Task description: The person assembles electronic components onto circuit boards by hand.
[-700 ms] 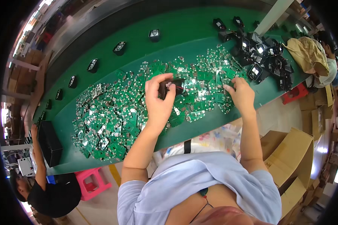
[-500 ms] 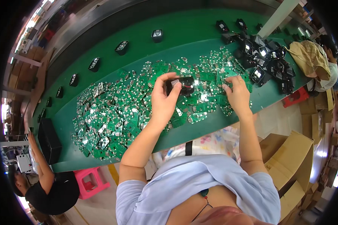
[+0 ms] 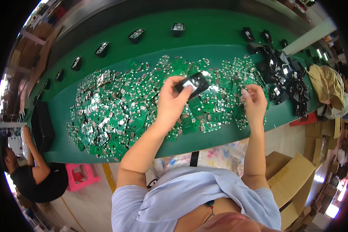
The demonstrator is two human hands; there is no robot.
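My left hand (image 3: 173, 97) grips a black plastic housing (image 3: 197, 82), thumb on its face and fingers round its near end. The housing is tilted, held above a wide spread of loose green circuit boards (image 3: 123, 116). To the right, over the edge of that spread, is my right hand (image 3: 256, 101). Its thumb and fingertips are drawn together in a pinch; whatever they hold, if anything, is too small to make out. A pile of black housings (image 3: 284, 73) lies just beyond my right hand.
Several black housings (image 3: 178, 29) stand spaced along the far green strip (image 3: 154, 38). A black box (image 3: 42, 125) sits at the table's left end, beside a person in black (image 3: 38, 178). A pink stool (image 3: 81, 176) and an opened carton (image 3: 292, 179) stand on the near side.
The black housing in my left hand has tilted, its far end rising to the right. My right hand has drawn its fingers closer together and shifted right. The whole view has turned slightly.
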